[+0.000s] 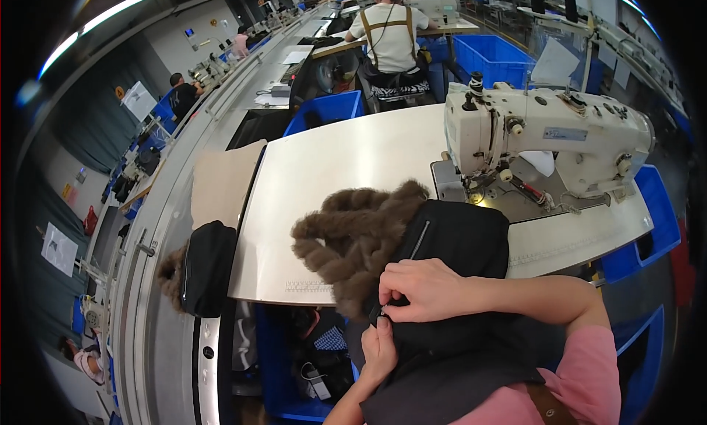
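A black garment (460,237) with a silver zipper (421,239) lies over the front edge of the white sewing table and onto my lap. Thick brown fur trim (350,241) runs along its left side. My right hand (420,289) bends in from the right, its fingers pinched on the garment's edge just below the fur. Right beneath it, my left hand (379,349) is closed on the same edge, thumb up. A small shiny bit shows between the fingertips, too small to name. Both hands are left of the sewing machine (545,134), whose lamp glows by the needle.
Another black piece with fur (208,269) lies on the metal rail at left, beside beige board (221,182). A blue bin (276,381) with cloth and oddments stands under the table's front edge. More blue bins (490,57) stand around. Ahead, a person (388,38) sits facing away.
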### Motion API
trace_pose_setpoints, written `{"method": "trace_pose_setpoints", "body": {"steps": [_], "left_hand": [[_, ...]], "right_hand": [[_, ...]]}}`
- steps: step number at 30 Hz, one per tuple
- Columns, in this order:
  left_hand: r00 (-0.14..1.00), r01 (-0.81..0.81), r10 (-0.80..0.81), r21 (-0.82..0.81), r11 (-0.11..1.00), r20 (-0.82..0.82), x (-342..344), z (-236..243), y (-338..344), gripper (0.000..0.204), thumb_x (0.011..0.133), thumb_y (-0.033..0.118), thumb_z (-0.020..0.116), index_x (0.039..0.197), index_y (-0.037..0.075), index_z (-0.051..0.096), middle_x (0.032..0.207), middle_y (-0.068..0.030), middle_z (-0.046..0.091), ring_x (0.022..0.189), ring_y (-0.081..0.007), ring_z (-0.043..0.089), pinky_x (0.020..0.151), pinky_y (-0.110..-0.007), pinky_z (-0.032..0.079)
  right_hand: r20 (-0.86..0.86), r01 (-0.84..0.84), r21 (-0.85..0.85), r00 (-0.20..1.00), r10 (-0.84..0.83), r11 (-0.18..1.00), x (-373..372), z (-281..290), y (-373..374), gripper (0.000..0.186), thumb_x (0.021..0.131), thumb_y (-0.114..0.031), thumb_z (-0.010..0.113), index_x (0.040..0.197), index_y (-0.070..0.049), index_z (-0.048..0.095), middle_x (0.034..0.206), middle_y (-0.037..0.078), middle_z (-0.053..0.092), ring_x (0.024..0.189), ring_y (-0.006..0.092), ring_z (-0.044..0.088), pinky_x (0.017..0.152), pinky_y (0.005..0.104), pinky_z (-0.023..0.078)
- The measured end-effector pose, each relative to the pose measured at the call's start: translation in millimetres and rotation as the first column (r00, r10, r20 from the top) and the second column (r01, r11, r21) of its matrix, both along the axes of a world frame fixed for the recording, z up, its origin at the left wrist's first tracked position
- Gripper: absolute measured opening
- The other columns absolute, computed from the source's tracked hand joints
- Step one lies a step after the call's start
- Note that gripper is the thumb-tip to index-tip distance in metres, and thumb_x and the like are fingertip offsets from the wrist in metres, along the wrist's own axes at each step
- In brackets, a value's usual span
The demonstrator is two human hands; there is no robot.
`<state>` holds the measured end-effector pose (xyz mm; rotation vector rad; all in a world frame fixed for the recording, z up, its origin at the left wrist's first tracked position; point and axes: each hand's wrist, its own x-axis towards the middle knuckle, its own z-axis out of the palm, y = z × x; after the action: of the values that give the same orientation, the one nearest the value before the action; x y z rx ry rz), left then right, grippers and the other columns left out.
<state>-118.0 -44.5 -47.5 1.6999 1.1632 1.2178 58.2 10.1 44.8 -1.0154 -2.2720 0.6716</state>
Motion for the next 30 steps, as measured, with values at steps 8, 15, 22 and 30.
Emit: {"method": "trace_pose_setpoints", "body": {"steps": [8, 15, 22, 30], "left_hand": [[0.994, -0.032, 0.041, -0.09, 0.995, 0.1, -8.2, -20.8, -18.1, 0.042, 0.104, 0.033, 0.039, 0.075, 0.004, 0.05, 0.06, 0.0004, 0.043, 0.055, -0.011, 0.04, 0.051, -0.03, 0.031], [0.947, 0.06, -0.013, -0.138, 0.989, 0.32, -27.0, -65.0, -38.7, 0.047, 0.104, 0.031, 0.04, 0.117, -0.01, 0.058, 0.115, -0.0132, 0.063, 0.102, -0.0162, 0.058, 0.09, -0.028, 0.043], [0.97, -0.083, 0.106, -0.111, 0.99, 0.218, -15.7, -33.5, -34.3, 0.041, 0.102, 0.029, 0.045, 0.075, 0.0, 0.054, 0.062, 0.0006, 0.05, 0.058, -0.0095, 0.044, 0.054, -0.028, 0.035], [0.998, 0.021, -0.017, -0.056, 0.998, 0.067, -28.4, -23.7, -36.5, 0.043, 0.1, 0.027, 0.047, 0.066, 0.002, 0.051, 0.053, -0.0056, 0.044, 0.047, -0.0158, 0.043, 0.048, -0.032, 0.034]], "right_hand": [[0.089, 0.171, 0.082, 0.98, -0.178, 0.982, 17.4, 0.3, 1.5, 0.02, 0.075, -0.024, 0.072, 0.083, -0.011, 0.06, 0.086, 0.004, 0.056, 0.086, 0.0237, 0.056, 0.068, 0.0369, 0.05], [0.185, 0.395, 0.358, 0.858, -0.479, 0.846, 71.3, 1.4, 34.1, 0.028, 0.072, -0.027, 0.075, 0.085, -0.01, 0.058, 0.089, 0.006, 0.054, 0.09, 0.0273, 0.055, 0.074, 0.0384, 0.049], [0.031, -0.12, 0.418, 0.992, 0.119, 0.901, 20.0, -4.7, -15.0, 0.028, 0.079, -0.032, 0.074, 0.083, -0.009, 0.058, 0.089, 0.005, 0.058, 0.083, 0.023, 0.055, 0.071, 0.0338, 0.045], [0.136, -0.25, 0.426, 0.968, 0.212, 0.87, -2.6, -10.4, -13.0, 0.046, 0.082, -0.05, 0.066, 0.07, -0.008, 0.053, 0.069, 0.004, 0.048, 0.068, 0.021, 0.047, 0.063, 0.0317, 0.037]]}}
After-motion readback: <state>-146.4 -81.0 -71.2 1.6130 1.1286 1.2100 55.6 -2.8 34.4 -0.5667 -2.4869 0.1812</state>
